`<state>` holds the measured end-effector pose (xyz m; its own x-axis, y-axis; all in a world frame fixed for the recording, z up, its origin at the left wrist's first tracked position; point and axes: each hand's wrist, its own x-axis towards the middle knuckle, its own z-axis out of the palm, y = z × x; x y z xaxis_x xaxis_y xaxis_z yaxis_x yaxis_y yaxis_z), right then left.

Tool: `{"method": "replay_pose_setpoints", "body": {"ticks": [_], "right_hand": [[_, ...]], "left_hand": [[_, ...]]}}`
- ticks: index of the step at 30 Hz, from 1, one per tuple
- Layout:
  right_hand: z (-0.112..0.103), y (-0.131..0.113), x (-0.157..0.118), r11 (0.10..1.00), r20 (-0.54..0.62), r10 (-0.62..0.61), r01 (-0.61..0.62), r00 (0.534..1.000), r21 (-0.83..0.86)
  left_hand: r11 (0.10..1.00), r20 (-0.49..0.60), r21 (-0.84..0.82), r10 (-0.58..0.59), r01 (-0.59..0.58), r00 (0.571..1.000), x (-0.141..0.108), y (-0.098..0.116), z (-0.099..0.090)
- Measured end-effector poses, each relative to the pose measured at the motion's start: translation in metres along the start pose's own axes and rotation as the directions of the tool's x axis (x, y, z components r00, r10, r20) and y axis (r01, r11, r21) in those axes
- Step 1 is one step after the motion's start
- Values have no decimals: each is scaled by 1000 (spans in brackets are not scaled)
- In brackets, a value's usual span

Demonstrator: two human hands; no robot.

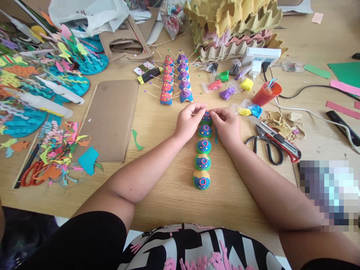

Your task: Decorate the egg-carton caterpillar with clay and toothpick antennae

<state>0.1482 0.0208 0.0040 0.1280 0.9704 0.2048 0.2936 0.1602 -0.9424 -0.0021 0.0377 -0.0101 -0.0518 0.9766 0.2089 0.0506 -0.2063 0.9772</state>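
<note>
A strip of domed egg-carton cups (203, 145), painted blue and green, lies lengthwise in front of me. Each cup carries a small pink or red ring and tiny dots. My left hand (188, 122) and my right hand (228, 125) meet at the strip's far cup, one on each side, thumbs and forefingers closed on it. Fingers partly cover that cup. A thin blue scrap (216, 135) lies beside the strip, near my right hand. Beyond my hands stand two finished-looking strips, one red and blue (166, 84), one purple and blue (184, 80), with ball-tipped sticks poking out.
To the right are pliers (266, 144), a red utility knife (282, 140), an orange cup (266, 93), clay packets (227, 93) and a power strip (261, 56). Egg cartons (242, 48) are stacked behind. Cardboard (111, 120), paper scraps (63, 150) and glue bottles (60, 90) lie left.
</note>
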Motion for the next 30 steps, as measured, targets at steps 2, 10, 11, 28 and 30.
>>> {"method": "replay_pose_setpoints", "body": {"ticks": [2, 10, 11, 28, 30], "right_hand": [[0, 0, 0, 1000, -5, 4, -4, 1000, 3], [0, -1, -1, 1000, 7, 11, -11, 1000, 7], [0, 0, -1, 1000, 9, 11, -11, 1000, 5], [-1, 2, 0, 1000, 4, -5, 5, 1000, -19], [-1, 3, 0, 1000, 5, -2, 2, 1000, -18]], "left_hand": [[1000, 1, -2, -2, 2, 1000, 0, 0, 0], [1000, 13, -2, -22, 22, 1000, 0, 1, 0], [1000, 15, 2, -27, 27, 1000, 0, 1, 0], [1000, 27, 18, -19, 18, 999, -1, 1, -1], [1000, 30, 20, -22, 21, 999, -1, 1, -2]]}}
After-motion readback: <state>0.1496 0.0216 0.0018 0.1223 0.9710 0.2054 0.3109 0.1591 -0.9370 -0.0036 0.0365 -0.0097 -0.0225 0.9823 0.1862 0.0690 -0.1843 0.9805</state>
